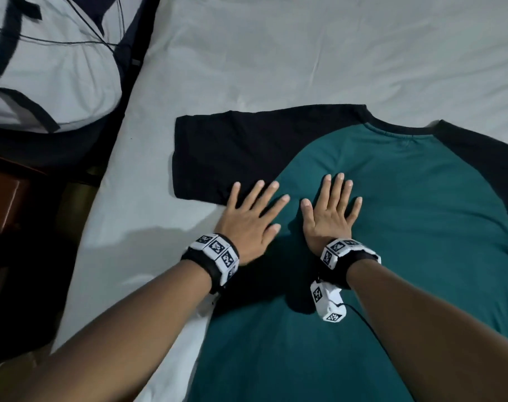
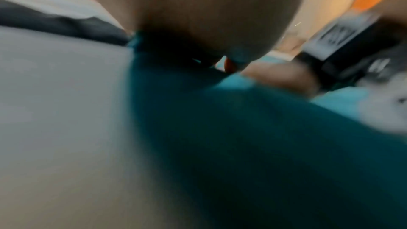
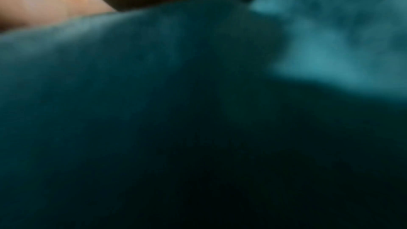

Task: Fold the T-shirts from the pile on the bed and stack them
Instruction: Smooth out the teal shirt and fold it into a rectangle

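Observation:
A teal T-shirt (image 1: pixel 406 216) with black raglan sleeves lies spread flat on the white bed sheet (image 1: pixel 276 53). Its left black sleeve (image 1: pixel 232 152) stretches out toward the left. My left hand (image 1: pixel 252 216) presses flat, fingers spread, where the sleeve meets the teal body. Right beside it my right hand (image 1: pixel 332 210) lies flat on the teal chest, fingers straight. Both wrist views are blurred; the left wrist view shows the teal T-shirt (image 2: pixel 242 145) edge on the sheet, and the teal T-shirt (image 3: pixel 176 111) fills the right wrist view.
At the upper left lies a white garment with black trim (image 1: pixel 52 68) with thin black cables across it. The bed's left edge drops to a dark floor and brown wooden furniture (image 1: pixel 6 195). White sheet stretches beyond the collar.

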Demonstrator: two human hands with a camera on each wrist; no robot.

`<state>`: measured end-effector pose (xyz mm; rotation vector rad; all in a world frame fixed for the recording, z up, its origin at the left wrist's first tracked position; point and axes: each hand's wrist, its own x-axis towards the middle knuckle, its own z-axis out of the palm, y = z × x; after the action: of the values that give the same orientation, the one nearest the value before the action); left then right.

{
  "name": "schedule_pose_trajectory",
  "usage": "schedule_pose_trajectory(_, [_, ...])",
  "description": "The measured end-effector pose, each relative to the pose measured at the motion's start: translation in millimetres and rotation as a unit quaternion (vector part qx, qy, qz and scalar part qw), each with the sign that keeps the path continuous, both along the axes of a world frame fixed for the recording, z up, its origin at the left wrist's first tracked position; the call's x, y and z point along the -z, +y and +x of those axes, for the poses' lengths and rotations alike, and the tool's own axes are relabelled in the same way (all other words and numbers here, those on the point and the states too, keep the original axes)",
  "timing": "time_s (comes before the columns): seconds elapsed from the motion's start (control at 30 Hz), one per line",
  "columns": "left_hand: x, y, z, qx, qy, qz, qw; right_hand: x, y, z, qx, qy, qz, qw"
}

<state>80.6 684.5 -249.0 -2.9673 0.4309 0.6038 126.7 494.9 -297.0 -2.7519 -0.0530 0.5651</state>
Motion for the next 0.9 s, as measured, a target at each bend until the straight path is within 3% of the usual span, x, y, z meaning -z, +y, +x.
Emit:
schedule_pose_trajectory(0.07, [8,30,-12,-0.133,-0.035,0.022,0.99,-7,-6,3,-0.006,0.018,0.026,0.999])
schedule_pose_trajectory(0.13, [-2,34,-15,-0.264,-0.061,0.033,0.962,-20,-12,6,-0.008,0.038,0.043,0.998])
schedule_pose_trajectory(0.17, [-10,22,-17,-0.287,-0.08,0.011,0.955,-27,-15,3,-0.011,0.044,0.043,0.998])
schedule_pose_trajectory(0.23, [-16,-18,-35,-0.208,-0.115,-0.042,0.97,-40,-17,-18,-0.03,0.031,0.032,0.999])
schedule_pose_trajectory(0.33, [-1,-56,-77,-0.051,-0.065,-0.082,0.993,-43,-30,-88,-0.093,-0.018,0.016,0.995])
schedule_pose_trajectory(0.43, [18,-38,-92,-0.124,-0.061,-0.029,0.99,-27,-81,-147,-0.118,-0.042,-0.059,0.99])
schedule_pose_trajectory(0.6, [3,-34,-99,-0.262,-0.061,0.051,0.962,-24,-197,-175,0.048,-0.026,-0.11,0.992])
schedule_pose_trajectory(0.67, [-7,-63,-103,-0.263,-0.078,0.016,0.962,-28,-233,-177,0.172,-0.001,-0.113,0.979])
schedule_pose_trajectory(0.73, [-15,-108,-108,-0.2,-0.085,-0.046,0.975,-35,-244,-174,0.24,0.002,-0.109,0.965])
schedule_pose_trajectory(0.77, [-15,-135,-112,-0.15,-0.082,-0.08,0.982,-40,-240,-172,0.213,-0.016,-0.103,0.971])
schedule_pose_trajectory(0.83, [-9,-187,-121,-0.051,-0.054,-0.126,0.989,-41,-227,-171,0.05,-0.052,-0.081,0.994])
schedule_pose_trajectory(0.9, [4,-219,-128,0.012,-0.019,-0.127,0.992,-33,-227,-172,-0.083,-0.056,-0.069,0.993])
